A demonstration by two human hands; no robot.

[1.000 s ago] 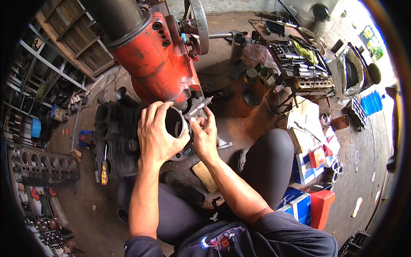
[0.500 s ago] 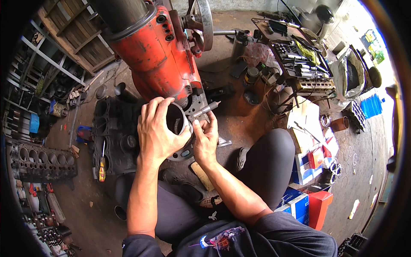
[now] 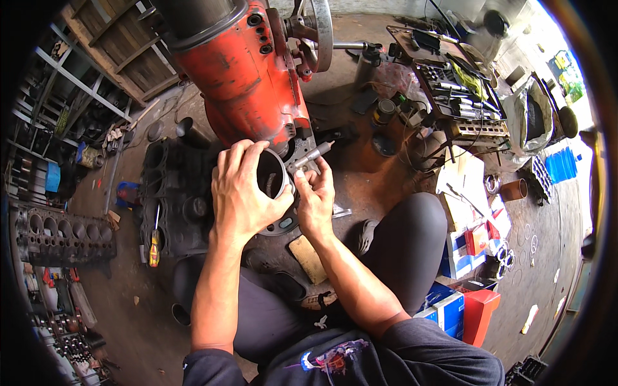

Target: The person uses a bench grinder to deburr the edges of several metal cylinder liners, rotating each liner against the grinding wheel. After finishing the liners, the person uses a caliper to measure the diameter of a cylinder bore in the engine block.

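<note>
My left hand [image 3: 241,193] is closed round the open-ended metal cylinder sleeve [image 3: 286,179], fingers along its far left side and thumb across its near right side. The sleeve's dark bore faces up toward me. At its right edge my right hand [image 3: 315,204] holds a silver micrometer [image 3: 314,154] between thumb and fingers. The micrometer's narrow knurled end points up and right; its other end is partly hidden by the sleeve and my fingers. Beneath the sleeve lies a flat metal plate with holes [image 3: 283,224].
A large red machine [image 3: 251,83] stands just beyond my hands. Left of them is a dark engine block [image 3: 174,219] with a yellow-handled screwdriver [image 3: 154,248] on it. A tool tray [image 3: 460,96] stands far right; blue and red boxes [image 3: 481,315] lie near my right knee.
The view has shifted slightly, so the surroundings sit a little to the right. My hands keep hold of the sleeve and micrometer; the right fingers have moved slightly on the micrometer.
</note>
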